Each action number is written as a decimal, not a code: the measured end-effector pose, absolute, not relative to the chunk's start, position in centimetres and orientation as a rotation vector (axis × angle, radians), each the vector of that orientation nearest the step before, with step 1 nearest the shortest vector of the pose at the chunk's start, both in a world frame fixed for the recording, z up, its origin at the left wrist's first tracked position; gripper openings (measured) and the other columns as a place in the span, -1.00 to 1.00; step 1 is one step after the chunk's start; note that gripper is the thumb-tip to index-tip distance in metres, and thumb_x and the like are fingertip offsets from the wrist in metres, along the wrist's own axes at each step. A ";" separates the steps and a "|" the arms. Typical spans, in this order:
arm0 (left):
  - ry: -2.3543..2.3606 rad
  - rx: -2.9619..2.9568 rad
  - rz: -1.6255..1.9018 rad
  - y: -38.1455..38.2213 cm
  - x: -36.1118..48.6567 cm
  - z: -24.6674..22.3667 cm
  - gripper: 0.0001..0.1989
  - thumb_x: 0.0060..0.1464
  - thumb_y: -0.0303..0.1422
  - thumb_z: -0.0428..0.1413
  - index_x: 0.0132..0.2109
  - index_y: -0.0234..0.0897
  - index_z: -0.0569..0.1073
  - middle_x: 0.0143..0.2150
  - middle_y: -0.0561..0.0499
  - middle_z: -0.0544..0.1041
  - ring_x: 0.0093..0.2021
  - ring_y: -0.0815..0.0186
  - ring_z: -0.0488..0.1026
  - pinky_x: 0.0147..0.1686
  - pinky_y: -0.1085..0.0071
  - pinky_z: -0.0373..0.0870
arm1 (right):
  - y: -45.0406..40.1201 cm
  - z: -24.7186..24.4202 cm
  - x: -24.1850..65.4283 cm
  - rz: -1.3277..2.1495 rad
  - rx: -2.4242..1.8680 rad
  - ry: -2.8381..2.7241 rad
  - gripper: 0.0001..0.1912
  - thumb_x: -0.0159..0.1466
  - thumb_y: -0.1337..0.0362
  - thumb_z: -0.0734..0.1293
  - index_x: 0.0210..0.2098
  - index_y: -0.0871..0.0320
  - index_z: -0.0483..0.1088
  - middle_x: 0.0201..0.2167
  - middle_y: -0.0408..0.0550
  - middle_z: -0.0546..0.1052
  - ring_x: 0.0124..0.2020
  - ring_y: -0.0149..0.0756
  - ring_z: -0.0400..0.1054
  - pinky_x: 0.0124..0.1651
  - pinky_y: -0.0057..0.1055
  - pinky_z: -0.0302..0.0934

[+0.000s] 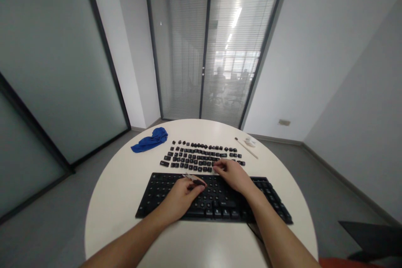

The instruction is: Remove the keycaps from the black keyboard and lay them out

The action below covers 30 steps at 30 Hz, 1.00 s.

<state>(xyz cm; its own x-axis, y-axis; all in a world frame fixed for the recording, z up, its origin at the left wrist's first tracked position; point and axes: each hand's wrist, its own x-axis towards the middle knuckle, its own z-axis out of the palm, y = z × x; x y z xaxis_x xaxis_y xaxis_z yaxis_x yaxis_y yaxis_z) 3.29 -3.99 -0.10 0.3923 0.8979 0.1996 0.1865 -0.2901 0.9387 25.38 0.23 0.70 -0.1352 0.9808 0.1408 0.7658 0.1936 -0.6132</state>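
Note:
A black keyboard (201,213) lies across the round table, many of its key positions bare and some keycaps in place at the lower middle and right. My left hand (183,194) rests over its left-middle part, closed on a small dark tool (197,181) with a metal end pointing left. Beyond the keyboard, loose black keycaps (188,161) lie in several rows. My right hand (230,172) is at the right part of the nearest rows, above the keyboard's back edge, with thumb and fingers pinched together; whatever is between them is too small to make out.
A blue cloth (150,140) lies at the table's back left. A thin brush (246,148) and a small white item (250,142) are at the back right. The keyboard's cable (255,233) runs toward the front edge of the white table (119,201). A dark object stands at the lower right.

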 end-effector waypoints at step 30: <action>1.090 2.001 0.737 -3.9 1.8 0.2 -0.73 0.21 -0.26 0.05 -0.27 -0.33 0.58 -0.37 -0.06 0.62 -0.38 0.24 0.49 -0.35 0.41 0.34 | -3.7 3.1 25.2 0.965 -1.418 -2.562 0.10 -0.14 0.02 0.56 0.32 0.18 0.17 0.32 0.13 0.03 0.35 0.09 -0.11 0.39 -0.12 -0.16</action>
<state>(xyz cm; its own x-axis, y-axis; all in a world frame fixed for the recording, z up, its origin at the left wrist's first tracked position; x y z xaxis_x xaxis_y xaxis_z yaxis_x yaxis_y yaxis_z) 1.84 -3.88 0.19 0.4768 0.8684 0.1365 0.4500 -0.3745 0.8107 25.16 -3.69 3.14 -0.5759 0.7818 -0.2391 0.7452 0.3816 -0.5469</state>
